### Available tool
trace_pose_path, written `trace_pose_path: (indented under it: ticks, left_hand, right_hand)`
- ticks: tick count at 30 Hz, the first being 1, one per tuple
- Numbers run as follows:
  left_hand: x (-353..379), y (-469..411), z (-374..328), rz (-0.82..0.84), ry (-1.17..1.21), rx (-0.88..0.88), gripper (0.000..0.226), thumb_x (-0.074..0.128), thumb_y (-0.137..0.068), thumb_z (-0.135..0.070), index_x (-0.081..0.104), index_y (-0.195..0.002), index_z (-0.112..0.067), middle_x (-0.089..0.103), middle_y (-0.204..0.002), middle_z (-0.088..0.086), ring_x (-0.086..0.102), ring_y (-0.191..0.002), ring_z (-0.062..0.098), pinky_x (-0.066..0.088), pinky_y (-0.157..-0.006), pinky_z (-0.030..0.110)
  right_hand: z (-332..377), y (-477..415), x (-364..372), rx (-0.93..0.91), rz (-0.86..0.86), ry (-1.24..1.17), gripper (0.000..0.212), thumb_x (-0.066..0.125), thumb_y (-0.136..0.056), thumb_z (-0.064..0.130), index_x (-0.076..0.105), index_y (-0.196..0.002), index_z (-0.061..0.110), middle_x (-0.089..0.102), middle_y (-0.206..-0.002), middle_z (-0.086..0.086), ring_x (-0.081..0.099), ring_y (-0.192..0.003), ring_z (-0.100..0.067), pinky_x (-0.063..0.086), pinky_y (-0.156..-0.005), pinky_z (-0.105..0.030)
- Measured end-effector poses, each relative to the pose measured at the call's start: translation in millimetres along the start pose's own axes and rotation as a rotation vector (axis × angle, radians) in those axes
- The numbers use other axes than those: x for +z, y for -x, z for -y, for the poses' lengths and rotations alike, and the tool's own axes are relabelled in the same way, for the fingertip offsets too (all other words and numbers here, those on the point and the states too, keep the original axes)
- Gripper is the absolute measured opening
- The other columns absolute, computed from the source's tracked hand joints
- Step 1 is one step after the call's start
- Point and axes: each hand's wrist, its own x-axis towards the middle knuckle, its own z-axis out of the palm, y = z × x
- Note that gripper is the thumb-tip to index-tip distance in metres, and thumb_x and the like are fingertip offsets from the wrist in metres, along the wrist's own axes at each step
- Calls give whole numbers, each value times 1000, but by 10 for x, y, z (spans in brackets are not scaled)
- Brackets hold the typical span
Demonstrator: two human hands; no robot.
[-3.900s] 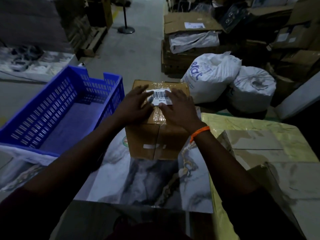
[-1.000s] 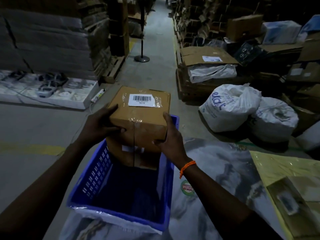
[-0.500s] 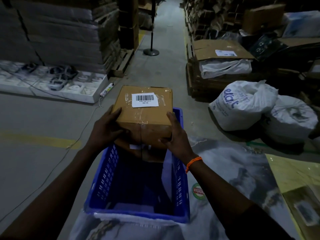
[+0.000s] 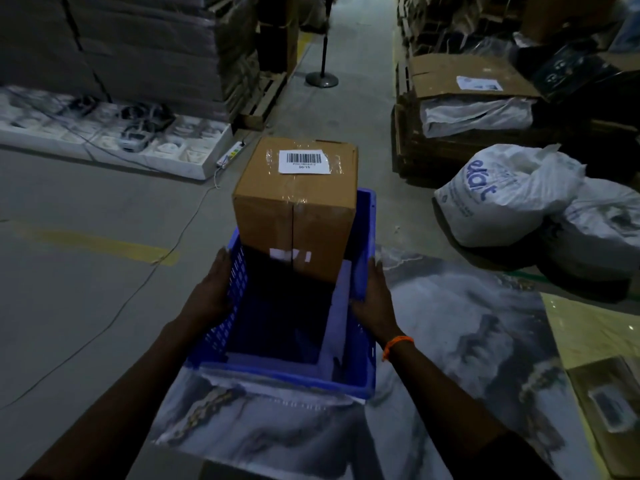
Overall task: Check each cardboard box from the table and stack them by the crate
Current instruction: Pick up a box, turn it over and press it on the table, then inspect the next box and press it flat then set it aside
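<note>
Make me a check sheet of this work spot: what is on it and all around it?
Surface: table under a grey marble-print sheet; yellow sheet at its right.
Job's things: cardboard box, taped, barcode label on top, stands upright in the far end of the blue crate.
Clutter: pale sheet inside the crate.
Grips: left hand flat on the crate's left wall; right hand on its right wall, grasp unclear. Neither touches the box.
Cables: thin cable crosses the floor from a power strip.
Surroundings: white sacks, cardboard stacks, stand base.
</note>
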Motion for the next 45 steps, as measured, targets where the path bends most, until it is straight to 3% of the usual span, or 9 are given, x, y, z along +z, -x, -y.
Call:
trace_pose_path:
  ticks: [4,12,16,21,29,33,38,42,45]
  left_hand:
    - [-24,42,83,-18,-38,-32,96,63,-84,15,5,-160,-2,10,-167,21,30,-149,43,43,-103,49]
    - [-83,90,100,-13,-50,-1,95,63,-82,18,9,-159,1,12,-166,22,39,-141,47,45,-97,55]
    - [-66,197,-82,-78,-133,-28,91,66,-85,10,13,-159,2,12,-167,24,33,-144,47,43,-103,56]
    - [190,516,-903,-373,-160,275,45,59,-96,-27,60,-131,1,56,-132,23,49,-122,40,44,-102,51]
    - [1308,485,-2548,-44,87,594,46,52,-100,-42,63,-130,-9,63,-127,10,50,-129,31,42,-108,43]
    - [1866,622,-3539,65,130,754,47,53,-101,-44,60,-135,-12,63,-133,5,43,-138,28,36,-111,33]
    - [2480,1041,-4838,201,193,972,48,53,-101,-43,61,-135,-10,62,-134,7,44,-135,28,39,-108,34]
    - [2928,1411,-5693,335,179,1140,52,49,-101,-45,59,-138,-9,61,-139,9,42,-140,30,41,-110,40]
    - [3150,1747,-6274,416,217,1211,57,44,-101,-50,57,-142,-11,58,-143,7,38,-142,25,32,-111,31]
  right_hand:
    - [107,92,42,45,-10,-7,96,64,-87,-9,6,-162,5,5,-170,-20,19,-155,-37,40,-97,-29]
    - [127,141,106,52,5,-32,93,63,-92,-7,2,-161,4,-2,-170,-19,4,-157,-31,21,-95,-9]
    - [157,194,-7,-26,31,-56,89,65,-97,5,3,-160,0,2,-170,-18,4,-158,-33,17,-123,-30]
    - [-30,501,-224,-27,-41,-60,80,60,-102,38,16,-162,7,14,-170,-13,12,-158,-26,13,-127,-35]
    - [-965,1411,-1083,162,-297,-26,59,61,-103,36,45,-152,8,39,-161,-14,25,-155,-28,17,-121,-30]
    - [-1415,2062,-1815,192,-443,26,57,60,-101,38,51,-148,6,46,-155,-18,33,-150,-35,30,-122,-48]
    - [-1848,3067,-2790,286,-693,106,47,63,-101,25,55,-142,6,51,-150,-17,37,-147,-35,30,-120,-41]
    - [-2169,3899,-3375,392,-810,275,45,63,-96,21,58,-139,7,50,-150,-16,34,-148,-37,32,-120,-51]
    - [-2237,4545,-3685,503,-961,325,47,60,-94,25,60,-138,10,49,-153,-14,28,-151,-36,30,-120,-53]
